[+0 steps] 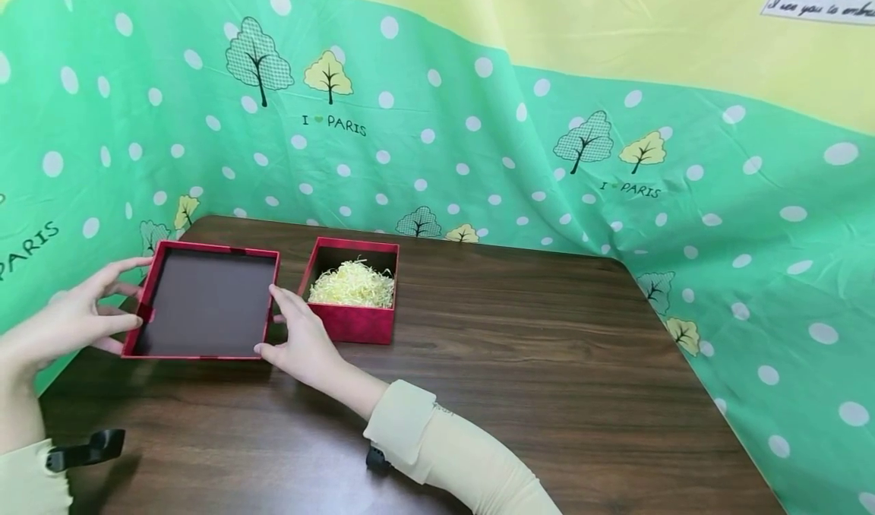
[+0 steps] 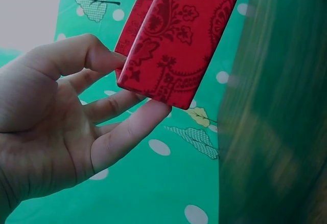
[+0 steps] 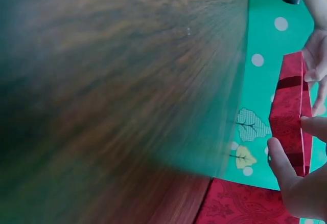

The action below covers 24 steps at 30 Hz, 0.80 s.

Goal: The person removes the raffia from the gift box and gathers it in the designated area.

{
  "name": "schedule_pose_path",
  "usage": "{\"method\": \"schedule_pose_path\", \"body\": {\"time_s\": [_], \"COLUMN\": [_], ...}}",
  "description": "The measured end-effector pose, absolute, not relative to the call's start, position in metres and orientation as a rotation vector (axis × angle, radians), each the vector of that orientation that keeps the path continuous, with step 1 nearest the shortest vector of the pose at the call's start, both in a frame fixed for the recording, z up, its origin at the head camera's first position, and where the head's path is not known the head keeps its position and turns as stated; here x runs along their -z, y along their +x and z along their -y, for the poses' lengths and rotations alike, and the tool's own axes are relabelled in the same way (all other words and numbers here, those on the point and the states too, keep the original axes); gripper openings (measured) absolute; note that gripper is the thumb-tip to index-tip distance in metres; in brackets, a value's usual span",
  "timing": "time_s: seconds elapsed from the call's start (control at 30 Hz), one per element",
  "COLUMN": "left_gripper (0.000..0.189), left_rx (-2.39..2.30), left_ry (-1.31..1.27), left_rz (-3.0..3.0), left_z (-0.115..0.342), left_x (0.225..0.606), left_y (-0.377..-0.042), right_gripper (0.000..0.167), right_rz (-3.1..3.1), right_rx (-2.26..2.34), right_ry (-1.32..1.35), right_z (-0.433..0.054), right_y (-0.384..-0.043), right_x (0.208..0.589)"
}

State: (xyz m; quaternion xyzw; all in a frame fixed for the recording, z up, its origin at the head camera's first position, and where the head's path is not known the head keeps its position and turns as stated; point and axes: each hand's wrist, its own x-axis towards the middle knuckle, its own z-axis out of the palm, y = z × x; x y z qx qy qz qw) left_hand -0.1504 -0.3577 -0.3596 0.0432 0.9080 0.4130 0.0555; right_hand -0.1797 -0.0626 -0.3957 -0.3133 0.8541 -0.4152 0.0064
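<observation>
Both hands hold a red patterned box lid (image 1: 205, 302) with its dark hollow inside facing up toward the head camera. My left hand (image 1: 85, 310) grips the lid's left side, and in the left wrist view its thumb and fingers pinch a corner of the lid (image 2: 179, 40). At the right side, my right hand (image 1: 304, 340) holds the lid's edge between thumb and fingers, close to the box. Just right of the lid stands the matching red box (image 1: 358, 323), without a cover. Pale yellow shredded paper (image 1: 352, 283) fills it in a loose heap.
The dark wooden table (image 1: 547, 363) stretches to the right of the box. A green and yellow printed cloth (image 1: 437, 143) hangs behind and along both sides. A black strap (image 1: 89, 450) sticks out at the left wrist.
</observation>
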Motion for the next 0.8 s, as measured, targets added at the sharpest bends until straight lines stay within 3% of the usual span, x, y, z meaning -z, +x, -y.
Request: {"method": "schedule_pose_path", "body": {"time_s": [0.8], "left_gripper": [0.087], "left_rx": [-1.309], "left_ry": [0.135], "left_rz": [-2.631], "left_z": [0.378], "left_x": [0.394], "left_y": [-0.163], "right_gripper": [0.087], "right_rz": [-2.575], "right_rx": [1.086], "right_ry": [-1.015], "right_z": [0.066], "right_y": [-0.189], "right_x": [0.41]}}
